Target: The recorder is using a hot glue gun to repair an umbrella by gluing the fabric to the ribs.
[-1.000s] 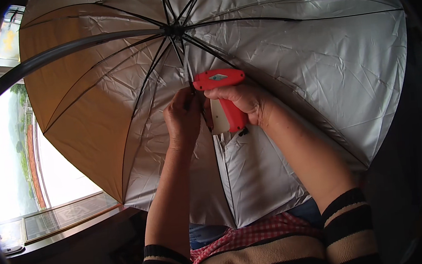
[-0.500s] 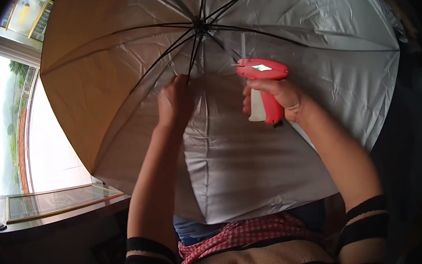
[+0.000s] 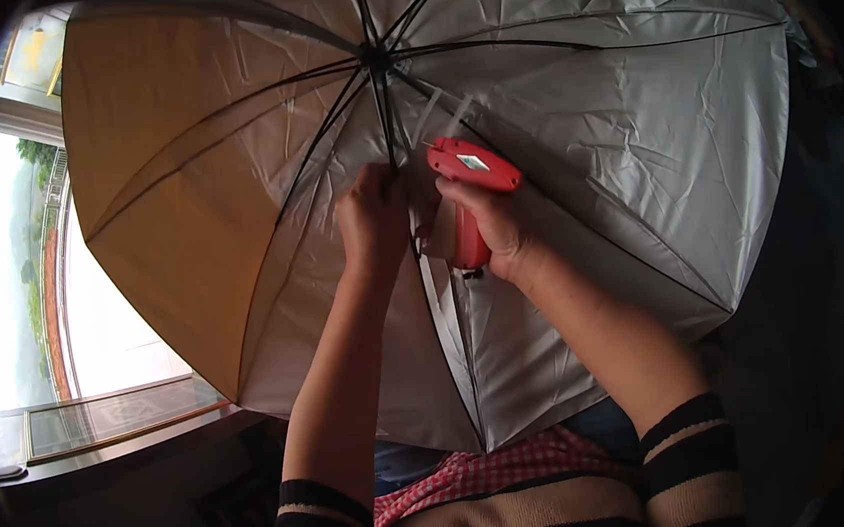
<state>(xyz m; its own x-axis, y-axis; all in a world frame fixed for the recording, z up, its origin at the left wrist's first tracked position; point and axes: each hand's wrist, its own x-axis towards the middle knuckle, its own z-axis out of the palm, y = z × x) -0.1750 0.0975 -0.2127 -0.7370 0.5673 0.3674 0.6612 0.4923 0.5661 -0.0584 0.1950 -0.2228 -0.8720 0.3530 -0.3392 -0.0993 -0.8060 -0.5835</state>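
An open umbrella point(image 3: 622, 136) with a silvery lining spreads out before me, its dark ribs meeting at a black hub point(image 3: 376, 57). My left hand point(image 3: 374, 217) is closed on one of the black umbrella ribs point(image 3: 389, 131) a little below the hub. Close on its right, my right hand point(image 3: 493, 219) grips a red tagging gun point(image 3: 474, 167) with a pale trigger. The gun's needle end points up and left, near the ribs. Clear plastic strips point(image 3: 444, 111) show just beyond the needle. Fingers hide what exactly the left hand pinches.
At the left, a bright window point(image 3: 1, 270) stands above a ledge with a framed glass panel point(image 3: 114, 413). Red checked cloth point(image 3: 441, 483) covers my lap under the canopy's near edge. Dark surroundings lie at the right.
The umbrella has turned and its hub has shifted slightly left. My right hand has brought the tagging gun left, closer to my left hand, which stays closed at the ribs.
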